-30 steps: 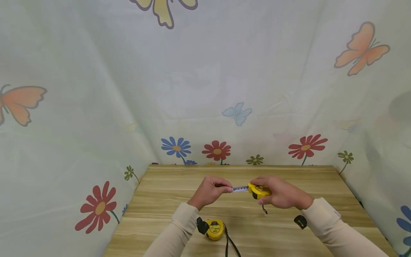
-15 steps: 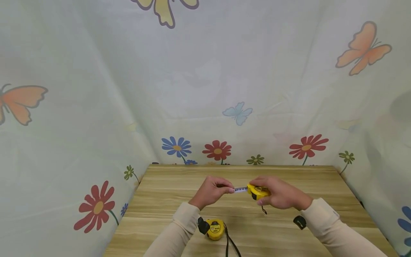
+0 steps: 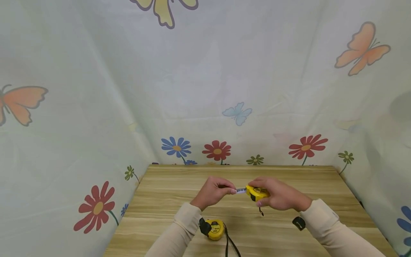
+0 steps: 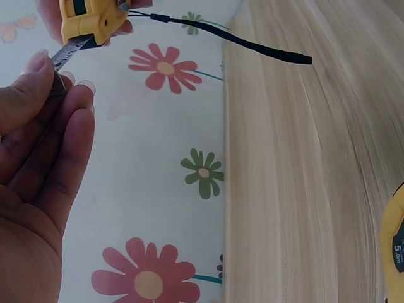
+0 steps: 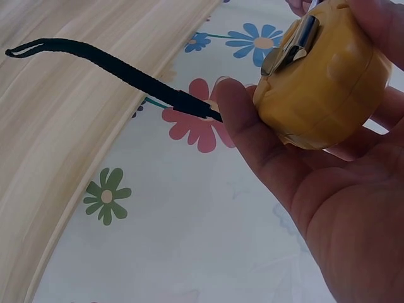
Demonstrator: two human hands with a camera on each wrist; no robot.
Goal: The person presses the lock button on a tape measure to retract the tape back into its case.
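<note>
My right hand [image 3: 280,194] grips a yellow tape measure [image 3: 258,193] above the table, its fingers wrapped round the case. In the right wrist view the case [image 5: 328,82] shows a metal belt clip [image 5: 297,44], and a black wrist strap [image 5: 120,71] hangs from it. Between thumb and fingers my left hand [image 3: 213,192] pinches the end of the white blade [image 3: 240,191]. A short stretch of blade [image 4: 68,52] shows between hand and case in the left wrist view.
A second yellow tape measure [image 3: 216,230] lies on the wood-grain table [image 3: 179,175] below my left wrist, its black strap [image 3: 232,244] trailing toward the front. Behind and beside the table hangs a pale cloth [image 3: 199,89] printed with flowers and butterflies.
The hands have drawn slightly closer together, the left moving right and the right moving a little left. The visible blade between them is shorter. The second tape measure stays put.
</note>
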